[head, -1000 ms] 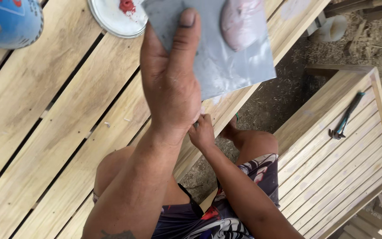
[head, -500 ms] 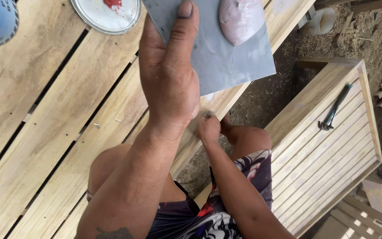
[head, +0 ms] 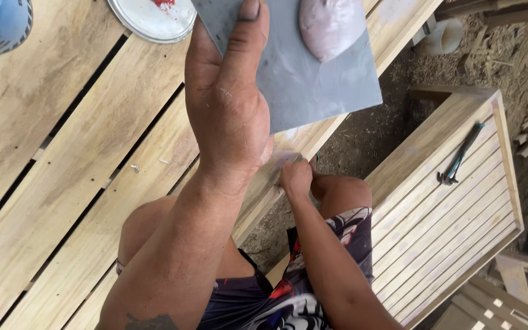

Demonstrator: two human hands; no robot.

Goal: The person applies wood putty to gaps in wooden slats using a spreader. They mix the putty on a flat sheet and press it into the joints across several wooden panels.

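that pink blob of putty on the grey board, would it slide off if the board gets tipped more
Probably not. The pink putty looks like a soft, smeared mound clinging to the tilted grey board, so it's likely sticky. The board, pinched by the left hand, shows no sag, so seems stiff.

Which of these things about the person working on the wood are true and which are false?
1. The left hand holds a grey board with a pinkish lump of putty on it. True.
2. The right hand is pressed against the edge of the wooden slats. True.
3. The pincers are in the right hand. False: they lie on the smaller slatted panel, away from both hands.
4. The round white lid has green paste on it. False: the paste is red.
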